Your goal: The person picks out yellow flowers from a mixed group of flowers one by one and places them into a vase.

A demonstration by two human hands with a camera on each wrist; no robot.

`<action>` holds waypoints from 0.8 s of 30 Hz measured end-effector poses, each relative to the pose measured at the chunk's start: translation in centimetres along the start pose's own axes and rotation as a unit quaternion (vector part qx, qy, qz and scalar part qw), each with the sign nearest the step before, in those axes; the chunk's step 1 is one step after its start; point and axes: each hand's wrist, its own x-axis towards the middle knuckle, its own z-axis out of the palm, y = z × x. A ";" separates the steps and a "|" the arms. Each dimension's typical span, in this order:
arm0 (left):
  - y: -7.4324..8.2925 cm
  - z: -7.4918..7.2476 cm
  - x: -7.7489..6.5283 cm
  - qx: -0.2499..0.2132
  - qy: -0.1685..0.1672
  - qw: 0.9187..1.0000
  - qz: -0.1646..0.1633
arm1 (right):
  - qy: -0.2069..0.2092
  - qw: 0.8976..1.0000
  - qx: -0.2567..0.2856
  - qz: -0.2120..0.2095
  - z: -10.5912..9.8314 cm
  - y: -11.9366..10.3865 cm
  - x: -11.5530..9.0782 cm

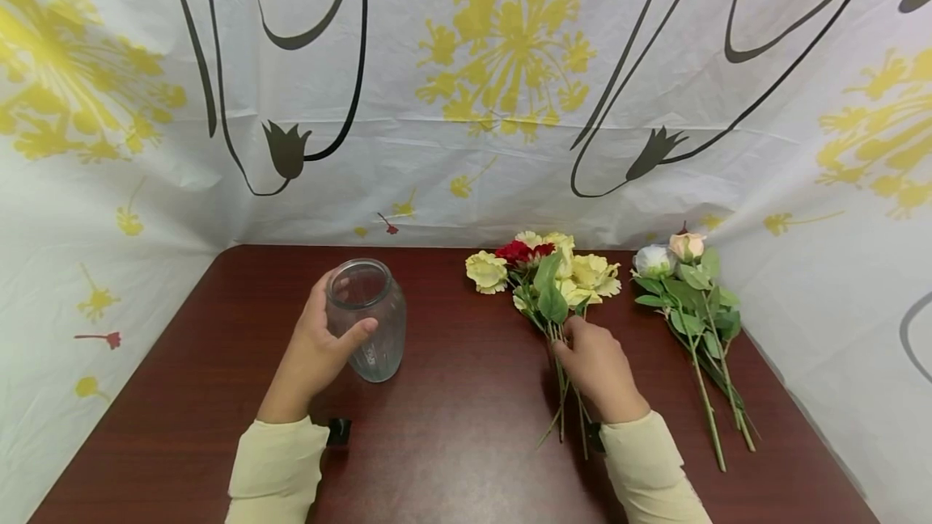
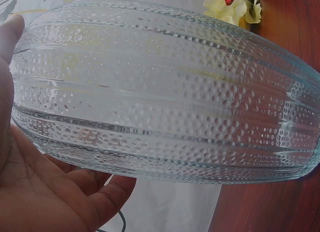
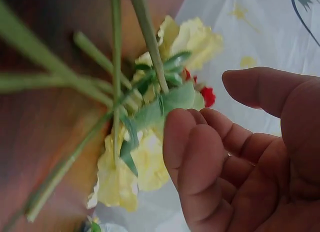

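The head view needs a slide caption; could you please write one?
Left hand holding a clear glass vase, right hand at the stems of yellow and red flowers.

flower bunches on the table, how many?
2. A yellow-and-red bunch lies at the right hand; a white-and-peach bunch lies farther right, near the right edge of the table. Single stems may be hidden, but no third bunch shows.

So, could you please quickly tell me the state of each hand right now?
Left hand: closed around the glass vase, holding it.
Right hand: open, close to the flower stems, holding nothing.
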 end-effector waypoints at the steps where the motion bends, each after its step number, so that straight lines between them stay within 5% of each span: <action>1: 0.0 0.0 0.0 0.000 0.000 1.000 0.000 | -0.003 1.000 -0.002 0.001 0.2 -0.1 0.0; 24: 0.0 0.0 0.0 -0.002 -0.003 1.000 -0.006 | -0.035 0.999 -0.008 0.005 2.4 0.7 0.4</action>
